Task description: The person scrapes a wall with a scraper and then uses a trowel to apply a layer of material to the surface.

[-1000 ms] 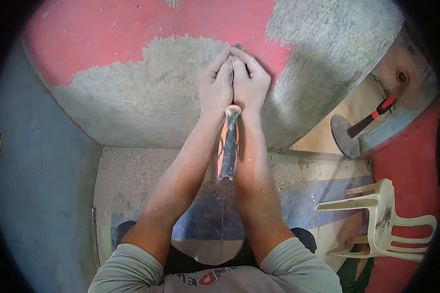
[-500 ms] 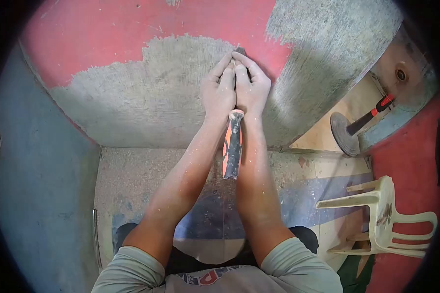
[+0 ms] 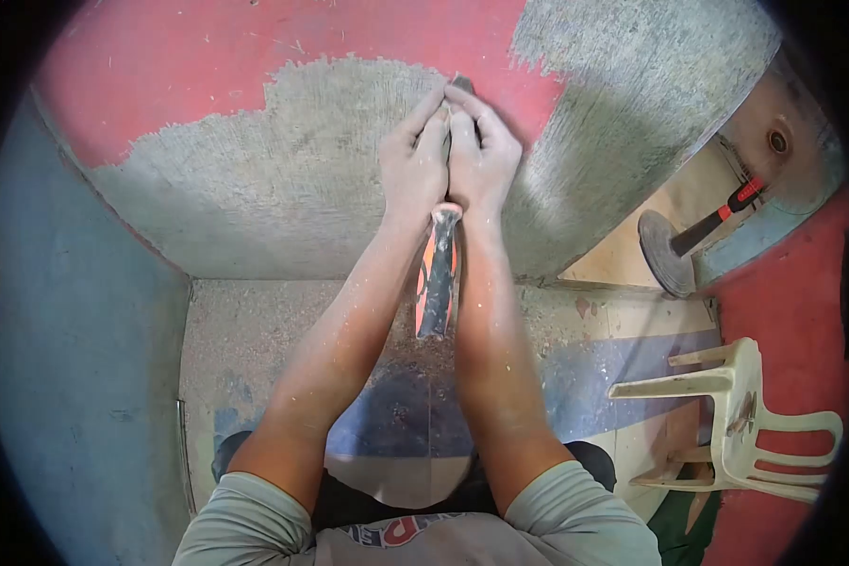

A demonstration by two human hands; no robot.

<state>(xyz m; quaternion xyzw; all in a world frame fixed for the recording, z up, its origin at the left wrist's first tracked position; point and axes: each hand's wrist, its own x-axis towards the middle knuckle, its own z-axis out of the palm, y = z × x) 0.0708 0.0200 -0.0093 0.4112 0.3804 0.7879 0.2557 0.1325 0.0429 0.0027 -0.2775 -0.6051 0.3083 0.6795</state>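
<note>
My left hand and my right hand, both coated in pale dust, are pressed together, their fingers closed round the blade end of a scraper. Its orange and black handle points back toward me between my wrists. The dark tip shows just past my fingertips, against the wall where red paint borders a bare grey patch. Most of the blade is hidden by my hands.
A white plastic chair stands at the right. Behind it, a round-based tool with a red and black handle leans in an opening. Paint chips lie on the floor. A blue wall closes off the left.
Both hands and the scraper have shifted slightly up and left along the wall. The handle's free end has swung a little left. My grip looks the same.
</note>
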